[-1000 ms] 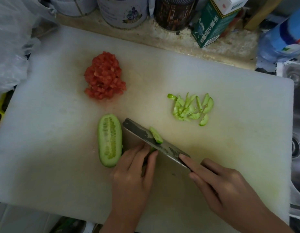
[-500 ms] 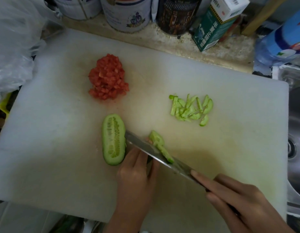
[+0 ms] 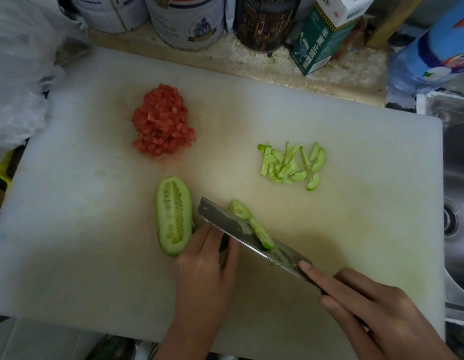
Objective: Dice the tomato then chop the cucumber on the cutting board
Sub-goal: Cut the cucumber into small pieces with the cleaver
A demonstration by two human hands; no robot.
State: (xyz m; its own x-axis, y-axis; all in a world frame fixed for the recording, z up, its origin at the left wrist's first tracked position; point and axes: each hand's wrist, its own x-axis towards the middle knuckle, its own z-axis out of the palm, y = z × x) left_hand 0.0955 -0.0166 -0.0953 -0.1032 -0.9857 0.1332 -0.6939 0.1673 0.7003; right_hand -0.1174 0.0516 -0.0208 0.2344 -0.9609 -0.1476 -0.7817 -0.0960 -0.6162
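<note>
A pile of diced tomato [image 3: 163, 120] lies at the back left of the white cutting board [image 3: 69, 203]. A cucumber half [image 3: 173, 215] lies cut side up near the board's middle. My left hand [image 3: 205, 266] holds down another cucumber piece, mostly hidden under its fingers, right beside that half. My right hand [image 3: 376, 313] grips a cleaver [image 3: 241, 227], index finger stretched along the blade's spine. The blade stands against my left fingertips. Two fresh slices [image 3: 251, 224] lie against the blade's far side. A heap of cut cucumber slices [image 3: 293, 165] sits further right.
Several tins [image 3: 186, 19] and a green carton [image 3: 322, 40] line the counter behind the board. A blue bottle [image 3: 439, 50] stands at the back right above a steel sink [image 3: 457, 203]. Plastic bags [image 3: 15, 74] lie to the left.
The cleaver has come down through the held cucumber piece again, and a second slice now lies by the blade. My right hand drew back slightly along the board.
</note>
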